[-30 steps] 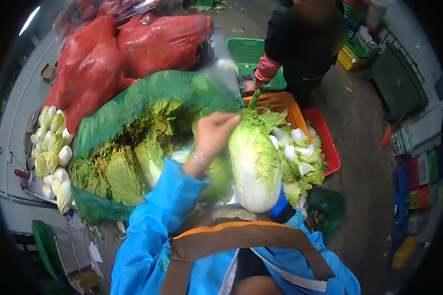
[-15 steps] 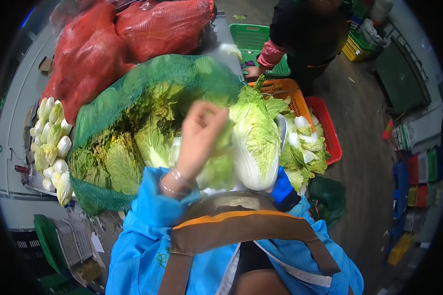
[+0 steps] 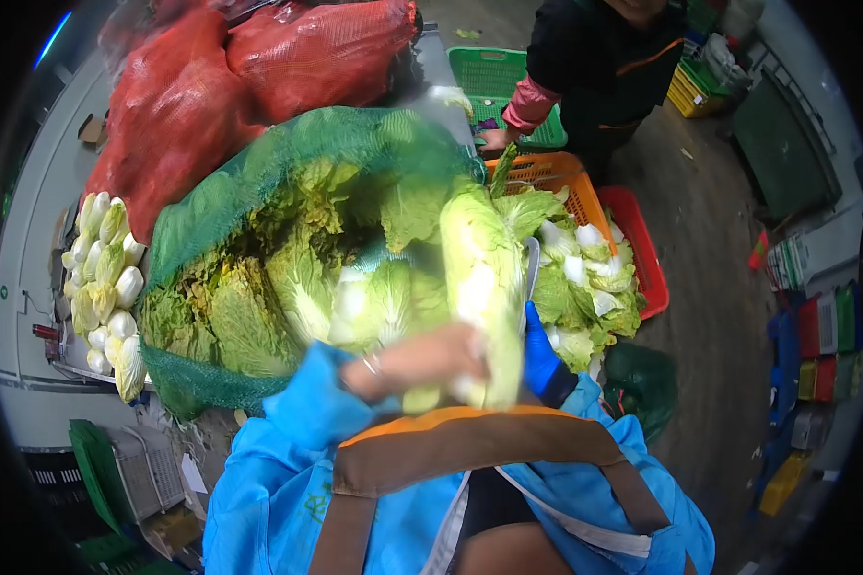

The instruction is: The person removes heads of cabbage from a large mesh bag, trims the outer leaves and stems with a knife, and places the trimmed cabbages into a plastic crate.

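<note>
A napa cabbage [image 3: 475,264] stands on end in front of me, its pale base toward my body. My bare left hand [image 3: 446,356], blurred, is closed on the lower part of that cabbage from the left. My right hand [image 3: 544,364], in a blue glove, is beside the cabbage on its right. From the glove rises the narrow grey blade of a knife [image 3: 531,266]; the fingers around its handle are mostly hidden. Left of the cabbage a green mesh sack [image 3: 211,206] lies open, with several napa cabbages [image 3: 302,287] inside, some with browned outer leaves.
Trimmed leaves [image 3: 575,278] heap over an orange crate [image 3: 556,168] and beside a red crate [image 3: 642,254]. A co-worker [image 3: 594,77] reaches into a green crate [image 3: 489,72]. Red mesh sacks [image 3: 177,115] lie at the back left, near stacked peeled cabbages [image 3: 105,278].
My left hand has come down toward me and closed on the cabbage's base. The cabbage has turned, showing a narrower side. The co-worker has leaned back slightly.
</note>
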`<state>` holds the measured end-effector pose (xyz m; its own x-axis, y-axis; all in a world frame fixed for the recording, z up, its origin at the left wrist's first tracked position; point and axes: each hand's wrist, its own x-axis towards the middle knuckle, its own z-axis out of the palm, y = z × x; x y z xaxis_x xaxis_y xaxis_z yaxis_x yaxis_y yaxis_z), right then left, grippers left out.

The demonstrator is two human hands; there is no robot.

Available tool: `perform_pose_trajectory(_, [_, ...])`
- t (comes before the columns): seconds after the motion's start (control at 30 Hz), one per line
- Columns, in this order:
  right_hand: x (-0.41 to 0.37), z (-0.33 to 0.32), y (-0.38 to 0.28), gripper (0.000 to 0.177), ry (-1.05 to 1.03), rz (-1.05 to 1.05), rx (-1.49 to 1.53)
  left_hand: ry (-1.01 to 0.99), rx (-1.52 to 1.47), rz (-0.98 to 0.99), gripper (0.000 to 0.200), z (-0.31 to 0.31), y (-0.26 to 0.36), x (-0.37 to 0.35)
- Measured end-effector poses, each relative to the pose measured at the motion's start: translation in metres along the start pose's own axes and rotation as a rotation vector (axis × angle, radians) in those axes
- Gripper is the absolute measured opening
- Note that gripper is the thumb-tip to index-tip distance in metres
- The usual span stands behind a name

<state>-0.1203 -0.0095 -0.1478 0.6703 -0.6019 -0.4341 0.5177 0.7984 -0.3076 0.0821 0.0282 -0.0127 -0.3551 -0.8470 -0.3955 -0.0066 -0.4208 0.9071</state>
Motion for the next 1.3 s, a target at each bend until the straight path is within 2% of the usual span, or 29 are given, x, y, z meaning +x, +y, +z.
perform_pose_trajectory(0.03, [0.003, 0.004, -0.003, 0.066, 0.028, -0.042, -0.096, -0.162, 0.151, -0.077, 0.028, 0.014, -0.011, 0.005])
perform_pose_trajectory(0.07, [0.009, -0.003, -0.008, 0.064, -0.106, -0.032, 0.020, -0.325, 0.304, -0.158, 0.039, 0.019, -0.019, 0.011])
perform_pose_trajectory(0.1, [0.011, -0.001, -0.012, 0.064, -0.113, -0.032, 0.019, -0.319, 0.310, -0.156, 0.039, 0.005, -0.022, 0.021])
perform_pose_trajectory(0.17, [0.009, 0.002, -0.019, 0.062, 0.056, -0.217, -0.122, -0.120, 0.766, -0.459, 0.062, -0.030, -0.021, 0.038])
perform_pose_trajectory(0.23, [0.005, 0.017, -0.036, 0.065, 0.079, -0.282, -0.236, 0.330, 0.833, 0.168, 0.086, -0.043, -0.021, 0.023])
perform_pose_trajectory(0.27, [-0.003, 0.045, -0.038, 0.068, 0.052, -0.529, -0.510, 0.405, 0.357, 0.271, 0.093, -0.034, 0.003, 0.027])
perform_pose_trajectory(0.3, [-0.010, 0.065, -0.036, 0.072, 0.025, -0.777, -0.781, 0.485, -0.119, 0.263, 0.083, -0.019, 0.020, 0.033])
perform_pose_trajectory(0.33, [-0.013, 0.071, -0.032, 0.080, 0.016, -0.759, -0.741, 0.449, -0.251, 0.368, 0.079, -0.011, 0.025, 0.046])
perform_pose_trajectory(0.37, [-0.019, 0.071, -0.035, 0.078, 0.035, -0.760, -0.828, 0.407, -0.384, 0.477, 0.074, -0.010, 0.028, 0.055])
perform_pose_trajectory(0.4, [-0.022, 0.071, -0.041, 0.077, 0.082, -0.709, -0.697, 0.321, -0.533, 0.457, 0.064, -0.017, 0.032, 0.055])
perform_pose_trajectory(0.43, [-0.026, 0.067, -0.046, 0.077, 0.133, -0.650, -0.565, 0.325, -0.533, 0.474, 0.064, -0.017, 0.033, 0.056])
perform_pose_trajectory(0.5, [-0.003, -0.001, -0.042, 0.076, -0.004, -0.360, -0.215, 0.267, -0.715, 0.514, 0.055, -0.007, 0.028, 0.048])
perform_pose_trajectory(0.53, [0.002, -0.008, -0.032, 0.079, -0.091, -0.200, -0.178, 0.354, -0.729, 0.492, 0.047, 0.005, 0.028, 0.047])
perform_pose_trajectory(0.57, [-0.001, 0.009, -0.025, 0.072, -0.200, -0.172, -0.108, 0.358, -0.728, 0.488, 0.047, 0.003, 0.025, 0.049])
perform_pose_trajectory(0.63, [0.011, -0.054, -0.020, 0.064, -0.161, -0.017, -0.166, 0.608, -0.288, 0.467, 0.038, -0.004, 0.013, 0.058])
perform_pose_trajectory(0.67, [0.008, -0.052, -0.015, 0.064, -0.152, -0.010, -0.160, 0.642, -0.293, 0.439, 0.028, -0.007, 0.010, 0.057])
perform_pose_trajectory(0.7, [0.006, -0.038, -0.012, 0.061, -0.132, -0.041, -0.122, 0.640, -0.294, 0.433, 0.028, -0.007, 0.008, 0.054])
perform_pose_trajectory(0.77, [0.006, -0.019, -0.009, 0.058, -0.105, -0.074, -0.078, 0.702, -0.178, 0.689, 0.024, -0.004, 0.004, 0.043])
perform_pose_trajectory(0.83, [0.006, -0.010, -0.011, 0.061, -0.087, -0.043, 0.005, 0.679, -0.114, 0.608, 0.028, -0.005, -0.002, 0.031])
perform_pose_trajectory(0.87, [0.004, -0.008, -0.014, 0.064, -0.241, -0.042, -0.004, 0.661, -0.179, 0.673, 0.030, -0.005, -0.002, 0.027])
perform_pose_trajectory(0.9, [0.003, -0.010, -0.014, 0.064, -0.235, -0.045, -0.004, 0.645, -0.244, 0.742, 0.033, -0.006, 0.000, 0.025])
perform_pose_trajectory(0.93, [0.003, -0.011, -0.012, 0.067, -0.217, -0.077, -0.069, 0.687, -0.167, 0.707, 0.036, -0.012, 0.004, 0.023])
perform_pose_trajectory(1.03, [0.001, 0.007, -0.010, 0.070, -0.218, -0.122, -0.130, 0.801, -0.220, 0.687, 0.043, -0.015, 0.025, 0.027])
perform_pose_trajectory(1.07, [-0.002, 0.012, -0.009, 0.071, -0.224, -0.136, -0.119, 0.830, 0.032, 0.639, 0.047, -0.016, 0.034, 0.022])
perform_pose_trajectory(1.1, [0.000, 0.006, -0.008, 0.071, -0.224, -0.132, -0.123, 0.835, 0.029, 0.640, 0.047, -0.024, 0.037, 0.024])
perform_pose_trajectory(1.17, [0.003, -0.006, -0.007, 0.071, -0.201, -0.099, -0.155, 0.803, 0.675, 0.702, 0.045, -0.039, 0.039, 0.032])
perform_pose_trajectory(1.2, [0.000, -0.003, -0.008, 0.071, -0.204, -0.103, -0.164, 0.801, 0.366, 0.699, 0.033, -0.038, 0.041, 0.038])
perform_pose_trajectory(1.23, [-0.003, 0.002, -0.008, 0.071, -0.200, -0.130, -0.146, 0.801, 0.365, 0.709, 0.033, -0.038, 0.041, 0.039])
perform_pose_trajectory(1.3, [-0.004, 0.006, -0.008, 0.070, -0.198, -0.162, -0.122, 0.996, 0.771, 0.917, 0.023, -0.036, 0.038, 0.038])
